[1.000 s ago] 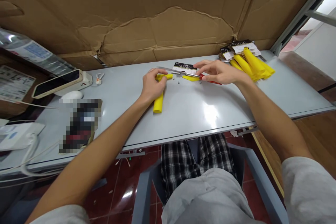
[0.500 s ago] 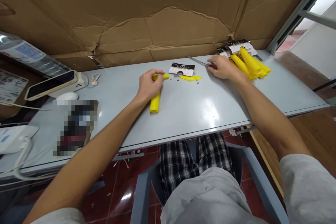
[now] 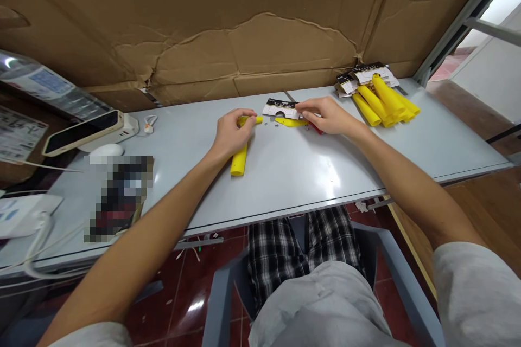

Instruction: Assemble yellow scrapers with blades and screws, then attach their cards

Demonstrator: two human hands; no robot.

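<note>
My left hand [image 3: 233, 133] is closed around a yellow tube-shaped piece [image 3: 239, 161], its hollow lower end toward me on the table. A short yellow part [image 3: 257, 120] sticks out crosswise past my fingertips. My right hand [image 3: 319, 114] is closed over a long red-handled metal tool. The red handle [image 3: 316, 129] shows below my thumb, the thin grey shaft [image 3: 288, 96] beyond my fingers. My right fingertips are at the right end of a black-and-white card [image 3: 280, 108], touching or just above it. Below the card lie a curved yellow piece [image 3: 291, 122] and several tiny metal bits [image 3: 277, 125].
At the back right is a pile of yellow tubes [image 3: 385, 100] with printed cards. A phone [image 3: 83, 133] on a white stand, a white mouse [image 3: 106, 152], a cable and a clear bottle pack [image 3: 52, 84] are on the left. Cardboard [image 3: 244, 27] walls the back edge.
My right hand has moved left and slightly nearer, from beside the yellow pile to the card. The red-handled tool has shifted and turned with it. My left hand stays on the yellow tube-shaped piece.
</note>
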